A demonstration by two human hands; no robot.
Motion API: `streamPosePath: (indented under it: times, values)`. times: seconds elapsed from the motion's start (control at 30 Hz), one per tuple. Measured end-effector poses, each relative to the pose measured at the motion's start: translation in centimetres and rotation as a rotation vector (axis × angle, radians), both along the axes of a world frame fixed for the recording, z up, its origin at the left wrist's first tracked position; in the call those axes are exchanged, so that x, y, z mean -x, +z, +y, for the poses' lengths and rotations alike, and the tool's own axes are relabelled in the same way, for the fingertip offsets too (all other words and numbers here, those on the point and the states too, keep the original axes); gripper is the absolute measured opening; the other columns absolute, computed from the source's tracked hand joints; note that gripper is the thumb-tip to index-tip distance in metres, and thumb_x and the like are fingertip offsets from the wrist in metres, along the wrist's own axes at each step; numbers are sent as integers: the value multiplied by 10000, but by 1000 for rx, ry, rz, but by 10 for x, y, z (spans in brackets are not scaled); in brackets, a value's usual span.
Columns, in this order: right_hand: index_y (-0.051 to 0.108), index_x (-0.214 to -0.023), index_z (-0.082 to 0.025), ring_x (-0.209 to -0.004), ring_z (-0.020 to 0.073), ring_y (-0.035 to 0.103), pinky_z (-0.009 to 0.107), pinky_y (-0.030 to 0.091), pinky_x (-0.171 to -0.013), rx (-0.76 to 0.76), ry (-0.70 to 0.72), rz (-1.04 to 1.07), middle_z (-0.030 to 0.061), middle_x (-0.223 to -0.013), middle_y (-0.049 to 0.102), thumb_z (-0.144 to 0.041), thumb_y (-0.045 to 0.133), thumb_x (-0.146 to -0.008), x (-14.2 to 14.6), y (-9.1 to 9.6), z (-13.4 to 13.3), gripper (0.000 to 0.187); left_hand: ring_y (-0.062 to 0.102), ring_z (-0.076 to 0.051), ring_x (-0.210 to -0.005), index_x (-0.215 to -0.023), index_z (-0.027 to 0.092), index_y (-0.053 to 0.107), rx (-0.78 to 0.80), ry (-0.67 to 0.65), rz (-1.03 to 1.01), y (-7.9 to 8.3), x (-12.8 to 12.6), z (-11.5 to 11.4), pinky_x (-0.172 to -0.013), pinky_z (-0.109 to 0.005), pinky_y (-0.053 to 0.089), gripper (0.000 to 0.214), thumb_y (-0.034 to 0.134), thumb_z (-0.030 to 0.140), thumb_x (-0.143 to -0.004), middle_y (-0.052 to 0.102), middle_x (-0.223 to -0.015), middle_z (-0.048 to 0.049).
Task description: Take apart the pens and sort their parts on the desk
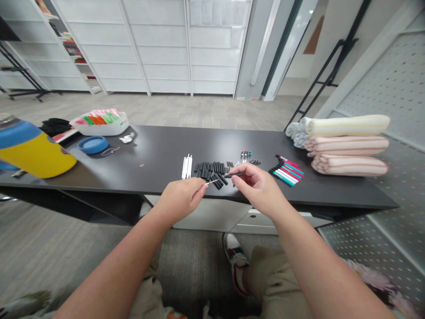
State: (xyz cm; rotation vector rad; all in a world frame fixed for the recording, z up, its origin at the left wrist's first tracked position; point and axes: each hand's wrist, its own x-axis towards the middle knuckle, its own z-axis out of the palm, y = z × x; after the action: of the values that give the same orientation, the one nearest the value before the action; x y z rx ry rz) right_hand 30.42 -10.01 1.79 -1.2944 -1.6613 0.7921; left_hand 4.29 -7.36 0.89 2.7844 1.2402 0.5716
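My left hand (182,198) is closed in a pinch on a thin white pen refill (211,181) whose tip points right. My right hand (255,184) is closed on a black pen barrel (234,175), held level just to the right of the refill's tip. Both hands hover over the near edge of the black table (159,155). Behind them on the table lie a small bundle of white refills (187,167), a pile of several black pen parts (212,169), some small pen pieces (247,157) and a row of assembled coloured pens (286,171).
Three rolled striped towels (347,144) are stacked at the table's right end. At the left stand a white tray of coloured items (99,122), a blue round lid (93,144) and a yellow and blue bottle (31,148). White cabinets (159,44) line the far wall.
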Motion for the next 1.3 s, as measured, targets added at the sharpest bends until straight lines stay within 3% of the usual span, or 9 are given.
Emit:
streamPosePath:
  times: [0.23,0.4,0.63,0.9,1.13,1.3]
  values:
    - [672,-1150,-222,-734,163,595,290,451,-644,-24,-43,22,35,-913,691,-413,656,-958,-4,-2,2,271,690,-197,-835,-976,222,639,23,18,2,2,1,-1,-693,-288,439,294,406,351,-1101,737,-926,-20]
    - [648,-1112,-219,-727,159,594,286,444,-643,-52,-80,37,24,-887,685,-409,683,-940,-4,-2,2,259,692,-201,-829,-1011,226,650,40,35,-23,2,2,0,-689,-292,431,294,402,355,-1102,740,-927,-19]
    - [666,-1067,-219,-576,126,516,271,389,-596,-161,-42,-235,-37,-687,595,-316,667,-936,19,8,-11,163,719,-207,-908,-1100,219,645,84,68,-234,2,4,1,-779,-294,475,303,376,359,-1105,757,-1011,-41]
    - [669,-1080,-212,-631,122,542,256,393,-645,-239,106,-353,-17,-777,649,-266,638,-960,38,6,-17,135,708,-193,-925,-1078,221,660,39,224,-469,8,8,5,-801,-276,472,300,434,418,-1085,759,-1021,-21]
    - [660,-1102,-218,-713,132,597,267,398,-673,-268,81,-441,12,-940,710,-253,620,-977,38,1,-15,136,685,-173,-851,-1056,230,685,77,287,-508,9,13,8,-753,-267,456,314,449,436,-1077,755,-968,4]
    - [640,-1087,-226,-859,162,663,278,415,-715,-290,85,-541,20,-1007,722,-235,589,-990,54,-7,-20,110,688,-174,-872,-1028,224,677,70,275,-495,8,15,9,-768,-264,454,276,461,390,-1069,754,-963,5]
